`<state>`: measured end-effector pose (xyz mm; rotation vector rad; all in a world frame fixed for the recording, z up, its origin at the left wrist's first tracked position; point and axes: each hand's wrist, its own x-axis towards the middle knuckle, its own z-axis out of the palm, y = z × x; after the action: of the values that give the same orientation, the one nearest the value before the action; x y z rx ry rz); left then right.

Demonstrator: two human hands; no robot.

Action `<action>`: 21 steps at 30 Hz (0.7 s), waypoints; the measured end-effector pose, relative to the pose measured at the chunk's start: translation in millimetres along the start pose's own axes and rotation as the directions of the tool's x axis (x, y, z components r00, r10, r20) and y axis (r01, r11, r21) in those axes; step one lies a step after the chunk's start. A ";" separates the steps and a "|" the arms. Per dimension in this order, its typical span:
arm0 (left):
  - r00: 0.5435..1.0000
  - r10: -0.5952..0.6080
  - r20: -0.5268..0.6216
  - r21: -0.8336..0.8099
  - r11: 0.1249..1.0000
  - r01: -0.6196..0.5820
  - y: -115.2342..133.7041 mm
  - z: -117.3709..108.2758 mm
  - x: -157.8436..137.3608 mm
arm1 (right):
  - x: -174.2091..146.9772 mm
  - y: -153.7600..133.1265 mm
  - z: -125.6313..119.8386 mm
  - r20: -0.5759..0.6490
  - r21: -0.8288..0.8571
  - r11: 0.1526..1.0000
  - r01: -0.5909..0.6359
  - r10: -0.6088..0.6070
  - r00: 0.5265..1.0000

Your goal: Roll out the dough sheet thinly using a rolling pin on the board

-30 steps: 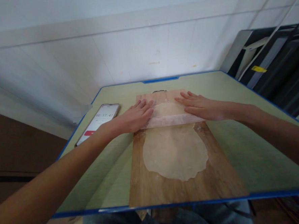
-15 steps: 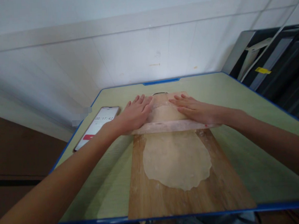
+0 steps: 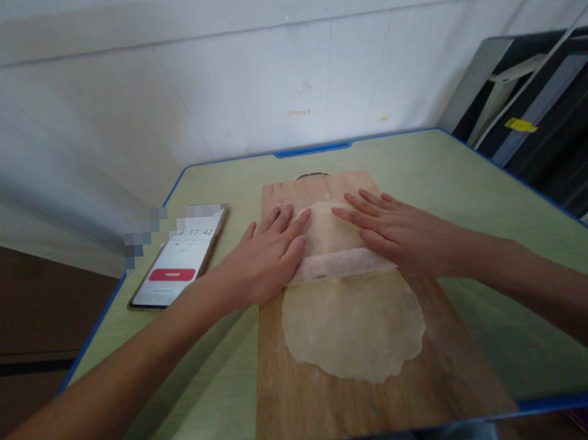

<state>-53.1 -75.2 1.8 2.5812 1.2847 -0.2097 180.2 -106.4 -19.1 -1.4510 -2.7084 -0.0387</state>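
Note:
A thin sheet of dough (image 3: 353,329) with an uneven edge lies on a wooden cutting board (image 3: 385,413). Across the dough rests a pale, floury rolling pin (image 3: 344,263). My left hand (image 3: 271,261) lies over the pin's left end, palm down, fingers stretched forward and apart. Over the right end lies my right hand (image 3: 399,230), likewise flat with fingers spread. Both palms hide the pin's ends. Beyond the pin, part of the dough shows between my hands.
A phone (image 3: 177,260) showing a running timer lies left of the board. The pale green table (image 3: 232,184) has a blue edge and meets a white wall (image 3: 246,83) at the back. Dark flat panels (image 3: 556,111) lean beyond its right side.
The rolling pin has come slightly nearer to me, under my palms, and its ends are now covered by my hands. The view has shifted, so the phone and board appear larger.

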 end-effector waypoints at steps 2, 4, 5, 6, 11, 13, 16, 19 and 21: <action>0.999 0.034 -0.026 0.032 0.999 -0.034 2.4 1.9 -5.4 | -4.1 -6.3 -0.5 -0.023 -0.005 0.999 -0.036 0.036 0.999; 0.998 0.050 -0.041 0.065 0.997 -0.047 5.1 3.3 -10.1 | -7.1 -10.8 -0.7 -0.041 0.001 0.998 -0.060 0.060 0.997; 0.998 0.053 -0.042 0.075 0.996 -0.050 6.4 3.9 -12.2 | -8.2 -12.6 -0.9 -0.045 0.003 0.998 -0.069 0.069 0.997; 0.998 0.055 -0.044 0.080 0.995 -0.051 7.6 4.5 -14.0 | -9.2 -14.2 -1.4 -0.043 0.003 0.997 -0.077 0.077 0.996; 0.993 0.077 -0.086 0.082 0.994 -0.070 12.3 7.4 -23.0 | -15.7 -21.6 -3.3 -0.054 -0.012 0.997 -0.074 0.073 0.996; 0.990 0.084 -0.109 0.076 0.994 -0.076 14.5 9.1 -28.0 | -20.1 -25.3 -2.9 -0.080 -0.021 0.998 -0.066 0.064 0.995; 0.986 0.100 -0.137 0.067 0.994 -0.092 18.6 12.0 -37.5 | -27.7 -32.1 -2.5 -0.100 -0.023 0.998 -0.066 0.064 0.993; 0.985 0.107 -0.136 0.055 0.993 -0.100 20.7 13.1 -42.9 | -31.4 -36.2 -3.7 -0.101 0.001 0.998 -0.065 0.065 0.993; 0.988 0.108 -0.110 0.047 0.993 -0.104 18.4 11.3 -38.5 | -27.3 -32.8 -4.5 -0.087 0.014 0.998 -0.059 0.060 0.994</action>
<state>-61.8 -118.5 3.1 2.7223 1.1863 -0.0724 168.2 -147.5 -16.2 -1.4890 -2.5908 -0.0814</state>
